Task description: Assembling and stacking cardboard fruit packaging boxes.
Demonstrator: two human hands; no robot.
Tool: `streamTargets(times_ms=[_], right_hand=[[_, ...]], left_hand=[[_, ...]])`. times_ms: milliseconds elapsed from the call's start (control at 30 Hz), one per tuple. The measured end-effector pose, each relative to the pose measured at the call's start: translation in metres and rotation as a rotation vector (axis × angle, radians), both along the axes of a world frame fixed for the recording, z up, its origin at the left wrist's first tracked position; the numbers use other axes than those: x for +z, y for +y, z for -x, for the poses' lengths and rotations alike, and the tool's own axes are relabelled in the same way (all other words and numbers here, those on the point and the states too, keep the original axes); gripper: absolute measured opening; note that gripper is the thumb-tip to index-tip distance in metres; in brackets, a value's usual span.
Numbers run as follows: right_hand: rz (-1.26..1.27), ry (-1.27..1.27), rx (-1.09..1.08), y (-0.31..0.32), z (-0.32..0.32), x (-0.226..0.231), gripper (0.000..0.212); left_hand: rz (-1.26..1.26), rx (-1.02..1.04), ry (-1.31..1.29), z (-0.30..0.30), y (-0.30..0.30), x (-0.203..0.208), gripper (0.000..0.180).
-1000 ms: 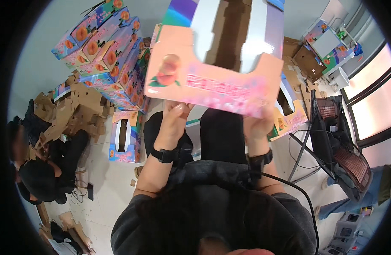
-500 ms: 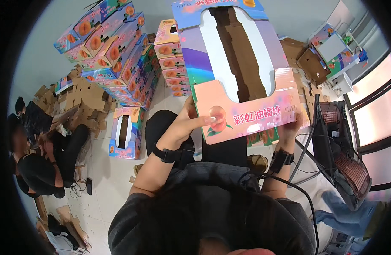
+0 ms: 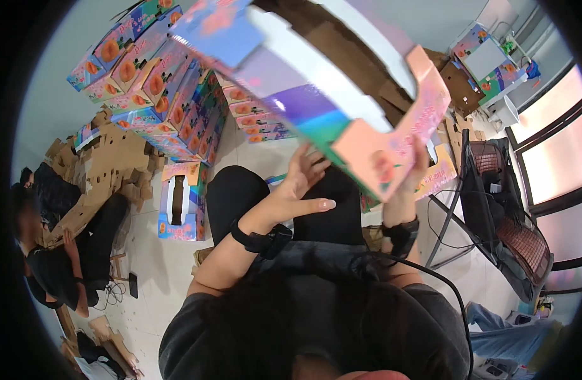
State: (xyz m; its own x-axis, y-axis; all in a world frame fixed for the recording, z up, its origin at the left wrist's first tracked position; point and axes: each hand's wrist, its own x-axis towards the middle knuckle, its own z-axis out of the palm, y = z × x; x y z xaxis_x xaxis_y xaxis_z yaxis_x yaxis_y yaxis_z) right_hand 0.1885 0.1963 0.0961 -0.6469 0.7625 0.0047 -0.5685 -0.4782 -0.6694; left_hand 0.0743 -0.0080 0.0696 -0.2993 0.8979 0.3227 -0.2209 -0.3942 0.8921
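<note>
A printed cardboard fruit box point(image 3: 313, 111) in pink, purple, blue and green is tilted up in front of me. Its long white-edged slot shows a brown inside, and peaches are pictured on it. My right hand point(image 3: 405, 197) grips its near right end, with the fingers partly behind the cardboard. Beneath the near left edge, my left hand point(image 3: 305, 182) is open, thumb stretched out and fingers spread, just off the box or barely touching it. Both my wrists carry black bands.
Tall stacks of similar boxes point(image 3: 161, 88) stand at the far left, with one box point(image 3: 180, 202) on the floor before them. Flattened brown cardboard point(image 3: 117, 152) lies behind. A seated person point(image 3: 69, 247) handles cardboard at left. At right are a black folding chair point(image 3: 493, 196) and another person's jeans point(image 3: 509, 339).
The box has turned and tilted, its far end swinging left. My left hand has let go of its near edge and opened; my right hand still holds on.
</note>
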Motion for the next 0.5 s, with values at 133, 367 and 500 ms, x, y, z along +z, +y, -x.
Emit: streamTargets(times_ms=[133,367,500], right_hand=[[0.090,-0.064,-0.104,0.077,-0.055,-0.010,0.050],[-0.062,-0.115,-0.114,0.144,-0.145,-0.032,0.056],[0.032,-0.210,-0.285,0.153,-0.153,-0.055,0.056]], left_hand=[[0.114,0.061,-0.165,0.001,-0.013,0.019,0.086],[0.247,0.318,-0.262,0.012,-0.021,0.019,0.044],[0.282,0.286,-0.262,0.011,-0.017,0.019,0.038]])
